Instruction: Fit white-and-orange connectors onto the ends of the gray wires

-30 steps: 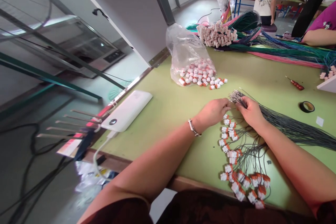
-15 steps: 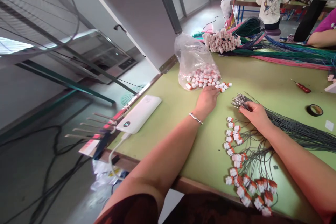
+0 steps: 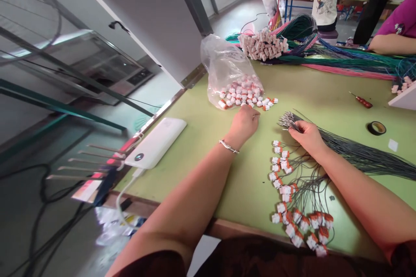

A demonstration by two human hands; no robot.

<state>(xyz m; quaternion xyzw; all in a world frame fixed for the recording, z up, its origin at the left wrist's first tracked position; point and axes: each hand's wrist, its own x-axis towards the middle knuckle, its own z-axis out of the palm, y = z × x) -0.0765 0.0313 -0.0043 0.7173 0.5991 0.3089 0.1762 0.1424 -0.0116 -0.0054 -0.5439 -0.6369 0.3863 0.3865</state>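
My left hand (image 3: pixel 244 123) is closed just in front of the loose white-and-orange connectors (image 3: pixel 268 103); what its fingers hold, if anything, is hidden. Behind it lies a clear plastic bag (image 3: pixel 224 62) with many such connectors at its mouth. My right hand (image 3: pixel 307 136) is wrapped round a bundle of dark wires (image 3: pixel 354 151), near their bare metal tips (image 3: pixel 287 120), which point left. Below and left of that hand, wired connectors (image 3: pixel 287 190) lie in a curved row, their thin dark wires trailing right.
A white power bank (image 3: pixel 157 143) with a cable lies at the table's left edge. At the right are black tape (image 3: pixel 376 128) and a red-handled tool (image 3: pixel 363 101). Coloured wires with pale connectors (image 3: pixel 263 46) lie across the back. Two people are beyond.
My left hand has drawn back a little from the connectors, its fingers now curled in. My right hand still grips the wires. The whole view has shifted.
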